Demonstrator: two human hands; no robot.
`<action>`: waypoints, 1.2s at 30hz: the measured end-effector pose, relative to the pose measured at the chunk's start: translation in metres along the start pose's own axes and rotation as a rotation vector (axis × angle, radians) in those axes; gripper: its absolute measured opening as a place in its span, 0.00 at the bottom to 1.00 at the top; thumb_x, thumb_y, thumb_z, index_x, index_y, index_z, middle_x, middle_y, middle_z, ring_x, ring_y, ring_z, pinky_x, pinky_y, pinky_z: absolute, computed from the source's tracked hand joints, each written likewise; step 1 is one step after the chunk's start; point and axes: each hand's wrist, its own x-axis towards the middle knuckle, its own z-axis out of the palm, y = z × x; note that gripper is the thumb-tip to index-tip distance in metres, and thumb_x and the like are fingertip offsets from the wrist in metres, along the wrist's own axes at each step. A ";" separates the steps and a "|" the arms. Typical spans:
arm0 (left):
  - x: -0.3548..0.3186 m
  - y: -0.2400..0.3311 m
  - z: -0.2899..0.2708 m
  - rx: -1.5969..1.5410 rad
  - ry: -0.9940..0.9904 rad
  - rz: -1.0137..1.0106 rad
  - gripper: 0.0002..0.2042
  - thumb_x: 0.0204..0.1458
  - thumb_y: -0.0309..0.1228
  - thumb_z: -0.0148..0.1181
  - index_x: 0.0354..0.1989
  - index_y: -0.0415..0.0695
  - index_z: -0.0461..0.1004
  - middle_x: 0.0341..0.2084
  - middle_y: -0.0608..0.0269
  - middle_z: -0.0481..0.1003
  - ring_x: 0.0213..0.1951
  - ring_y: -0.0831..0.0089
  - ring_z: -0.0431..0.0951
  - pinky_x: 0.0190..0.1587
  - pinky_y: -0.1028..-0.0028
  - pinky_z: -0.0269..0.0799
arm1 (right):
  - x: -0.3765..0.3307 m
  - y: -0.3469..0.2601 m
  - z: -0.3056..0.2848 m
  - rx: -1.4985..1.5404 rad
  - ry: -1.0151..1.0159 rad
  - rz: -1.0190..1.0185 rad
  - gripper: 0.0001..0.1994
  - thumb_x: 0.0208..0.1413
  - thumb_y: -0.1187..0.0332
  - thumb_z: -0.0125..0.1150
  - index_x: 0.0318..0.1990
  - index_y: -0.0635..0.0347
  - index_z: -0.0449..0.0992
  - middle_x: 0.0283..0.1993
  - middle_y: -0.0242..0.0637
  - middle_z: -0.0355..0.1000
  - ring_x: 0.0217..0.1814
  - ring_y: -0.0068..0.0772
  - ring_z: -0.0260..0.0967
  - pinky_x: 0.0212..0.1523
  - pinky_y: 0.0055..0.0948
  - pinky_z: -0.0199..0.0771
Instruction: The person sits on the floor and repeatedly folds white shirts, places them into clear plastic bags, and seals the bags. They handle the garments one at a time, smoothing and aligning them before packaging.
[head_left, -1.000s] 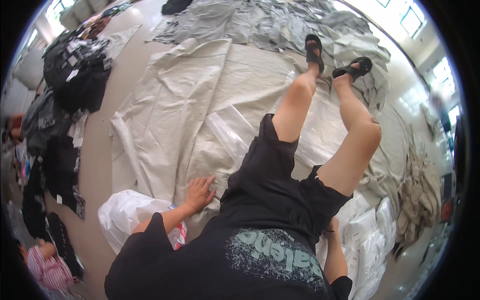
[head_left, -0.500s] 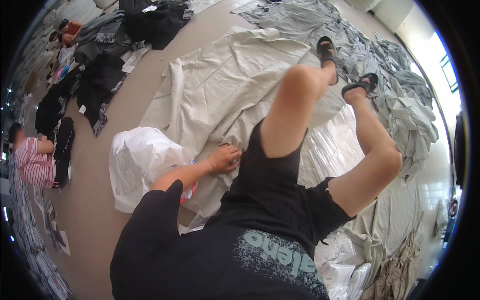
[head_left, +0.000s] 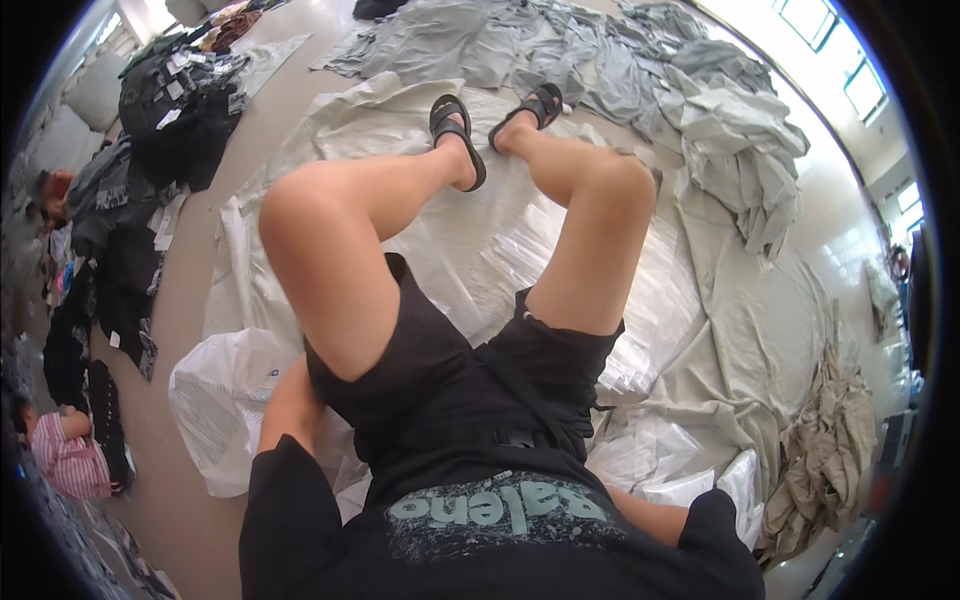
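My left forearm [head_left: 293, 400] runs down beside my thigh, and the hand is hidden behind my leg. Nearest to that arm is a white plastic sack [head_left: 215, 400] with printed stripes. My right forearm [head_left: 652, 516] reaches back behind my shirt, so that hand is hidden too. By it lie folded clear plastic packets [head_left: 645, 452]. A spread of flat clear plastic bags [head_left: 640, 335] rests beside my bent right leg, on a pale cloth sheet [head_left: 735, 330]. Whatever either hand touches cannot be seen.
Grey garments [head_left: 590, 60] are heaped beyond my sandals [head_left: 455, 130]. Black garments [head_left: 185, 130] lie at the left, with a seated person in a striped top [head_left: 68, 455] nearby. Brown cloth [head_left: 825, 450] is piled at the right.
My view has swung to the right. My left hand, earlier resting on the pale cloth by the sack, is now hidden behind my leg. My right forearm has come into sight.
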 end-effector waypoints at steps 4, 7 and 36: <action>0.048 0.005 -0.040 0.029 -0.152 -0.032 0.22 0.59 0.47 0.64 0.51 0.40 0.81 0.46 0.47 0.84 0.40 0.55 0.85 0.46 0.54 0.81 | 0.012 0.009 0.007 -0.049 -0.040 -0.018 0.15 0.67 0.54 0.55 0.43 0.52 0.84 0.25 0.47 0.77 0.26 0.47 0.77 0.27 0.44 0.73; 0.076 0.009 -0.089 0.079 -0.457 -0.073 0.21 0.59 0.46 0.64 0.50 0.40 0.81 0.45 0.47 0.84 0.40 0.55 0.85 0.46 0.55 0.81 | 0.016 0.021 0.007 -0.082 -0.062 -0.015 0.14 0.67 0.55 0.55 0.45 0.52 0.84 0.26 0.48 0.78 0.27 0.48 0.78 0.29 0.45 0.74; 0.596 0.125 -0.254 0.620 -0.071 -0.062 0.14 0.57 0.25 0.63 0.51 0.42 0.85 0.53 0.49 0.84 0.58 0.51 0.84 0.58 0.58 0.81 | -0.066 0.062 0.022 -0.122 -0.019 -0.007 0.18 0.63 0.56 0.59 0.46 0.61 0.85 0.33 0.59 0.82 0.39 0.56 0.84 0.43 0.49 0.80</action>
